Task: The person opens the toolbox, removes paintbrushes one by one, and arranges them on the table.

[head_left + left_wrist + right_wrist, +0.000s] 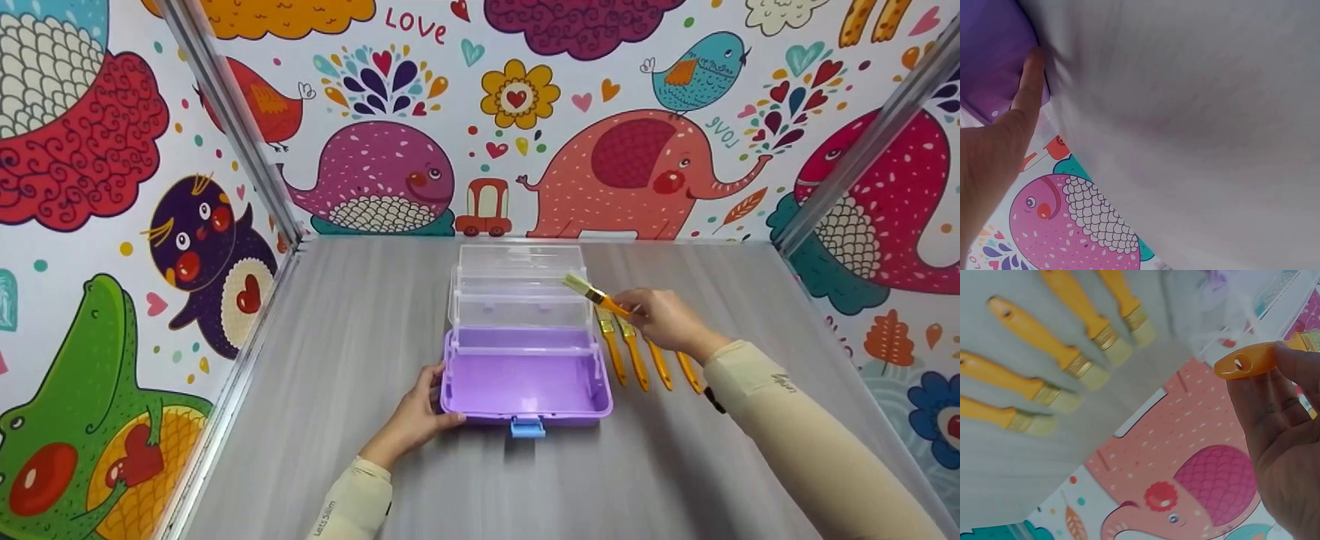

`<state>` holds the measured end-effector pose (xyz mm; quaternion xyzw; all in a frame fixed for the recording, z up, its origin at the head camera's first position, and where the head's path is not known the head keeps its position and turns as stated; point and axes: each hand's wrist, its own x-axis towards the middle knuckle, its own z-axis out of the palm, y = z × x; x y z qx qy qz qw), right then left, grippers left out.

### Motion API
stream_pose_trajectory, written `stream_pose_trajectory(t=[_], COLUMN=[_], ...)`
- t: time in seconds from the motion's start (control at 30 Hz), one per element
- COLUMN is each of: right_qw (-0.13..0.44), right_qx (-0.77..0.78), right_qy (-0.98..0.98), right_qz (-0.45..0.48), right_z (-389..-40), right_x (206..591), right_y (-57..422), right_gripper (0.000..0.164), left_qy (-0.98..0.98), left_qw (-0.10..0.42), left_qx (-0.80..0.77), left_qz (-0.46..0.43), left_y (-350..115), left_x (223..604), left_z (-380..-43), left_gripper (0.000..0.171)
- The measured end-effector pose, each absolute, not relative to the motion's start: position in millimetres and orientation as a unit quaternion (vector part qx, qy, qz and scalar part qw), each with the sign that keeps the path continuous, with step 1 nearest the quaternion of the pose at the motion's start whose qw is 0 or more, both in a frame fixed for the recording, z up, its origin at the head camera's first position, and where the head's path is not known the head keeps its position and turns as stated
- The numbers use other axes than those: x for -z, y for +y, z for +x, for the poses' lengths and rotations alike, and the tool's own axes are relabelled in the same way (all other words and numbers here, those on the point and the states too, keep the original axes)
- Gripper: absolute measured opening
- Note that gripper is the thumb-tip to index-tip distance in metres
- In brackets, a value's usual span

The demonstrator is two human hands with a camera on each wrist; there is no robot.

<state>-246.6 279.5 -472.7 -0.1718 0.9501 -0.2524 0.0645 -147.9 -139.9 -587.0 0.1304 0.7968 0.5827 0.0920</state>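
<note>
A purple plastic storage box (529,382) stands in the middle in the head view, its clear lid and tray tiers (521,311) folded up and back. My left hand (417,411) holds its front left corner, thumb at the front edge and fingers along the left side. One finger (1030,84) lies against the purple wall in the left wrist view. With my right hand (670,322) I pinch a paintbrush (598,295) by its orange handle, above the back right of the box, bristles pointing left. The handle end (1247,363) shows a hanging hole in the right wrist view.
Several more orange-handled paintbrushes (634,352) lie in a row right of the box, under my right forearm. A blue latch (527,427) hangs at the box's front. Grey wood-grain table (337,300) spreads around, bounded by printed cartoon walls (600,180) with metal corner strips.
</note>
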Motion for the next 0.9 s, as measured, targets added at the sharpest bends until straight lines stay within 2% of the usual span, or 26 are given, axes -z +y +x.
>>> stream_pose_trajectory(t=[0.33, 0.9], right_qw=[0.058, 0.095], right_qx=[0.242, 0.304], right_qy=[0.955, 0.941], right_qz=[-0.16, -0.115], right_z=[-244, -243], right_x=[474, 479], right_y=[303, 336], right_gripper=[0.039, 0.041], left_qy=[0.796, 0.804], left_qw=[0.094, 0.089], left_qx=[-0.586, -0.574], left_qz=[0.121, 0.123], left_y=[-139, -139], left_x=[591, 591], left_z=[-150, -150], left_gripper=[0.087, 0.087])
